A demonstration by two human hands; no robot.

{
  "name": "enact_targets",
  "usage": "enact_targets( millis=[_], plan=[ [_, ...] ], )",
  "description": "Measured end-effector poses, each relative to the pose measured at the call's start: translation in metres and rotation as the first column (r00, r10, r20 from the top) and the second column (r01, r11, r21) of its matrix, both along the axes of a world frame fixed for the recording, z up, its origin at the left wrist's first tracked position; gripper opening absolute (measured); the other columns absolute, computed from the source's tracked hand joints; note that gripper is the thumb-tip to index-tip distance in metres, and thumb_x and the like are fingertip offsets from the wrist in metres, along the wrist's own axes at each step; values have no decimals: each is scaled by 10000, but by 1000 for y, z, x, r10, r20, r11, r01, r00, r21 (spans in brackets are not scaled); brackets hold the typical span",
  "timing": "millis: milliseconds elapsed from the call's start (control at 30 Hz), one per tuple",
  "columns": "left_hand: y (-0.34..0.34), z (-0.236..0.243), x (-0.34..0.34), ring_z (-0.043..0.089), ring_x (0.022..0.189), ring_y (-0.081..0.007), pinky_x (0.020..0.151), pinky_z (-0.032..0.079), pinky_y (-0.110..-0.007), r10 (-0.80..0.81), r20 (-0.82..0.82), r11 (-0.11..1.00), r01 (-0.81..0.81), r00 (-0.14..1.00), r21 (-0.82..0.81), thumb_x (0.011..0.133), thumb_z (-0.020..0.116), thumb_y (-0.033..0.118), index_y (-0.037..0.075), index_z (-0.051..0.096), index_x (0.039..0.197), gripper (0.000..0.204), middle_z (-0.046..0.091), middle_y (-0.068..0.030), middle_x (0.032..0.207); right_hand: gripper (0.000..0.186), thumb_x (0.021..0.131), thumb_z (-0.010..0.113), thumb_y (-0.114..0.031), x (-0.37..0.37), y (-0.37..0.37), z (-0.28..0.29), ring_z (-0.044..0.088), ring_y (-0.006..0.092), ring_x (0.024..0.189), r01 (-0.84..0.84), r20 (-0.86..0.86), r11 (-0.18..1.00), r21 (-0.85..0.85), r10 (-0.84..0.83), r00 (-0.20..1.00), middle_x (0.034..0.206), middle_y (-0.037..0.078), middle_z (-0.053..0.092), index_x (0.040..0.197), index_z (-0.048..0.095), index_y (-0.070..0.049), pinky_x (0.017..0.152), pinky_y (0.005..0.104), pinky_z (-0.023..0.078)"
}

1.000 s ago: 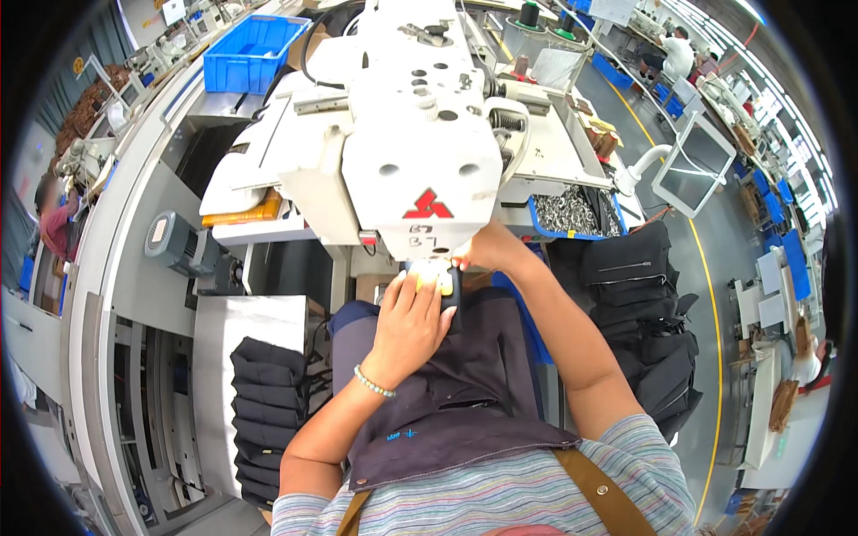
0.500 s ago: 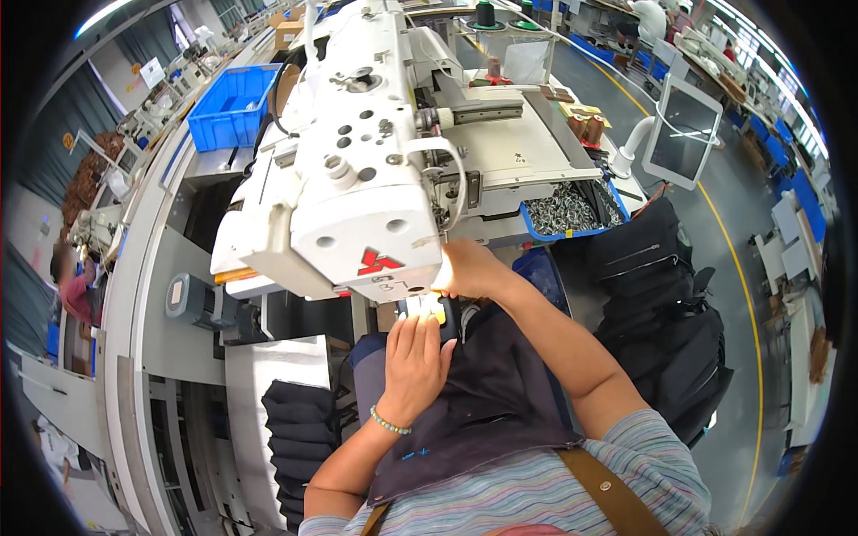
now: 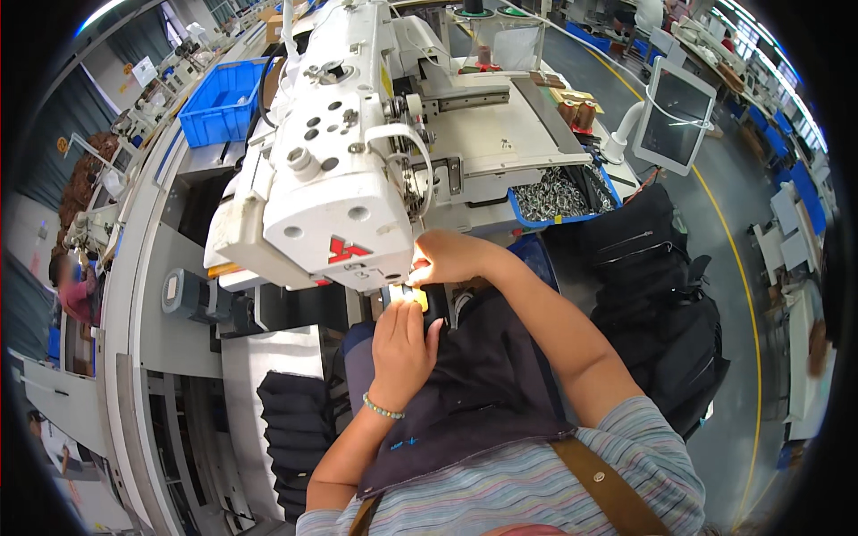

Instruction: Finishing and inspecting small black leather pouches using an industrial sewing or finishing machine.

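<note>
The white sewing machine's head [image 3: 344, 205] stands right in front of me, its lower end just above my hands. My left hand [image 3: 400, 347], with a beaded bracelet at the wrist, lies with fingers stretched forward and close together, tips at the brightly lit spot under the head. Beside those tips is a small yellow patch [image 3: 422, 296], with a dark piece of fabric [image 3: 435, 308] next to it. My right hand [image 3: 451, 256] is bent in at the right side of the head, fingers pinched near the needle area. Whatever is between them is too small or hidden.
A blue tray [image 3: 559, 198] of small metal parts sits right of the machine. Black bags [image 3: 657, 304] are piled at the right. Folded black pieces [image 3: 295, 438] lie on a pale board at the lower left. A blue crate [image 3: 219, 103] and a screen [image 3: 677, 116] stand farther off.
The view has shifted slightly, so the machine sits farther left and higher. My right fingers have curled into a closer pinch beside the head; my left hand stays at the lit spot.
</note>
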State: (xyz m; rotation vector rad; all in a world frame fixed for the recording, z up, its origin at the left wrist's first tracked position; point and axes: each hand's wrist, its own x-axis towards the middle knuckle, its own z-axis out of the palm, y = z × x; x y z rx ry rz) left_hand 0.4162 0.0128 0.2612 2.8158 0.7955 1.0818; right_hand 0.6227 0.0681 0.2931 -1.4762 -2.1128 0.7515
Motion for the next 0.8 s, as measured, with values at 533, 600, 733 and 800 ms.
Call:
enact_targets(
  millis=[533,600,733,800],
  plan=[
    [-1,-14,-30,636,1040,-326,915,505,-379,92,383,971,2,919,-238,901,604,-17,-53,569,1188,290,637,-199,1162,198,808,616,-207,-24,-31,-32,665,366,788,295,-32,878,377,-306,951,926,132,702,884,726,-61,699,433,527],
    [-1,-15,-32,637,1053,-292,927,505,-370,145,458,946,12,877,-323,930,547,-15,-49,530,1251,323,637,-188,1204,218,806,590,-164,-27,-36,-38,664,349,821,319,-111,874,367,-300,948,975,125,697,931,719,-38,730,406,532],
    [-1,-15,-29,612,1122,-258,948,498,-357,130,485,915,83,865,-394,942,516,-18,-49,433,1396,463,628,-180,1261,211,816,557,-115,-32,-34,-50,671,327,854,397,-241,829,394,-324,915,977,128,688,929,708,-21,765,385,534],
    [-2,-15,-26,596,1149,-285,984,475,-381,118,448,911,83,886,-404,931,515,-32,-48,399,1440,523,626,-178,1266,203,822,555,-122,-33,-33,-56,664,327,870,411,-268,790,455,-318,909,986,132,668,914,699,-11,771,381,530]
  ],
)
